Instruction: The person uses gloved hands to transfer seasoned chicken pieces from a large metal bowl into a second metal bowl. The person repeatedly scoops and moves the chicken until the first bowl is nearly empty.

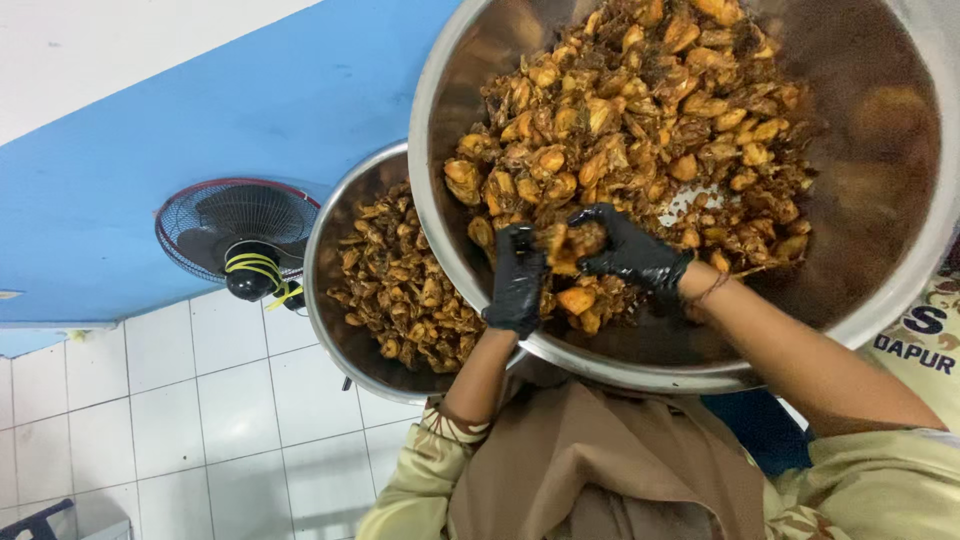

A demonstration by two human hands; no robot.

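Observation:
A large steel bowl (885, 160) holds a heap of browned, sauce-coated meat pieces (640, 110). Both my hands wear black gloves and are inside the bowl at its near side. My left hand (516, 282) and my right hand (628, 250) pinch the same meat piece (566, 245) from either side. More pieces lie just under my hands. My cream patterned sleeves and a brown cloth show at the bottom of the view.
A second steel bowl (325, 300) with darker cooked pieces (400, 285) sits to the left, partly under the large bowl. Behind it stands a black fan (240, 235) against a blue surface (250, 110) and white tiles (200, 400).

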